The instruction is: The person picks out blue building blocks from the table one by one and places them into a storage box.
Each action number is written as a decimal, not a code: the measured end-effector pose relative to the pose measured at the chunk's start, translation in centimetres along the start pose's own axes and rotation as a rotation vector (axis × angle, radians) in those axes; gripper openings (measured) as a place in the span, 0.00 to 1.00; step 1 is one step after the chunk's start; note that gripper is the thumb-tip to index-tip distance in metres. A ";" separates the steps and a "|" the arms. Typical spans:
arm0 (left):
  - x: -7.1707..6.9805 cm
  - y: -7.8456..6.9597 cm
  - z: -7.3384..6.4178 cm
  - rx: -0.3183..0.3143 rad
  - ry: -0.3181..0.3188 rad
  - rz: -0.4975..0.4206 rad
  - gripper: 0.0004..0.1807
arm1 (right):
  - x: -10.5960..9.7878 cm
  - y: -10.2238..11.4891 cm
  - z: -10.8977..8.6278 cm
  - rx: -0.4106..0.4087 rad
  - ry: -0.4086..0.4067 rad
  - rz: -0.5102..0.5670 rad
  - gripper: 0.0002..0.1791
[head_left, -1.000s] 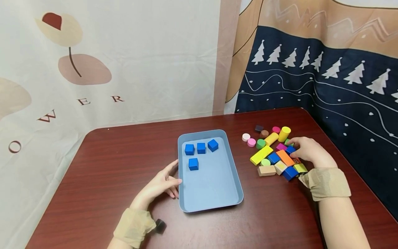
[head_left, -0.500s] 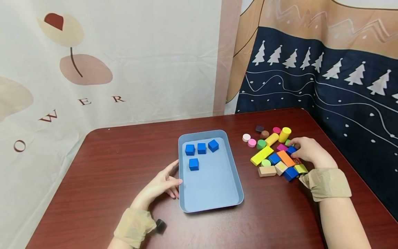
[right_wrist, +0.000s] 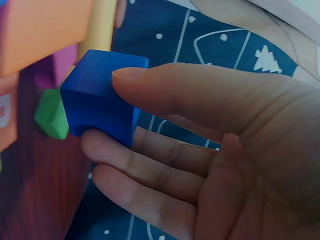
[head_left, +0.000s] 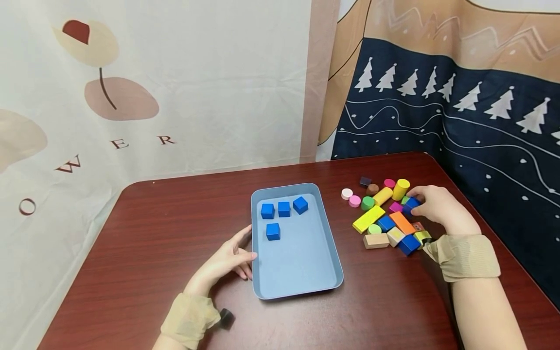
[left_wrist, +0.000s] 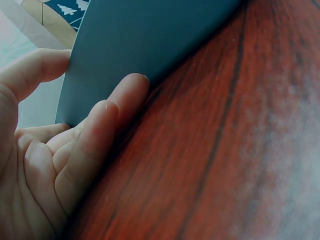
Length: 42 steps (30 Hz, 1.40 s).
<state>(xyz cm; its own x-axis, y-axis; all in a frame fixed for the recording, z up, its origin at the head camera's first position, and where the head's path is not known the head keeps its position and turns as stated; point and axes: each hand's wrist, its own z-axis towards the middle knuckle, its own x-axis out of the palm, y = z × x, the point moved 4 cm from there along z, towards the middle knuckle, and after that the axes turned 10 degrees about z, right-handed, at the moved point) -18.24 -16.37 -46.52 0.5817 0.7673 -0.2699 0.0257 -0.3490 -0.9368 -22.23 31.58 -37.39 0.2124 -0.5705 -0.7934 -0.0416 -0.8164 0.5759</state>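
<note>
My right hand pinches a blue cube between thumb and fingers at the right side of a pile of coloured blocks. In the right wrist view, the thumb lies on one face of the blue cube and fingertips support it from below. My left hand touches the left side of a blue-grey tray. From the left wrist, its thumb meets the rim and relaxed fingers rest against the outer wall. Inside the tray sit several blue cubes, mostly toward its far end.
Around the held cube lie an orange block, a yellow slab, yellow cylinders, a green cylinder and a natural wood block. Another blue block lies at the pile's near edge. Curtains hang behind the brown table.
My right hand has drawn the blue cube slightly up and away from the pile, uncovering a block beneath the hand. The left hand and tray stay in place.
</note>
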 end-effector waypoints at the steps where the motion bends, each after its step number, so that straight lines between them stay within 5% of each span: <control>1: 0.0 0.0 0.0 0.001 0.000 0.000 0.45 | -0.1 0.2 -0.1 -0.002 -0.002 -0.001 0.24; 22: 0.2 0.2 0.0 -0.020 -0.004 -0.004 0.45 | -0.4 8.0 -0.8 -0.112 -0.031 -0.006 0.23; 42: 0.0 -0.1 0.1 -0.025 -0.008 -0.002 0.45 | 1.4 16.3 -0.7 -0.344 0.006 -0.054 0.24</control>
<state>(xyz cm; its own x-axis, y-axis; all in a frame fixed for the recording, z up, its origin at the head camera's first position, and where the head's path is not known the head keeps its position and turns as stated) -18.30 -16.26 -46.45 0.5755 0.7720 -0.2697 0.0472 -0.3606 -0.9315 -21.97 17.55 -28.97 0.2115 -0.5261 -0.8237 0.3010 -0.7668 0.5670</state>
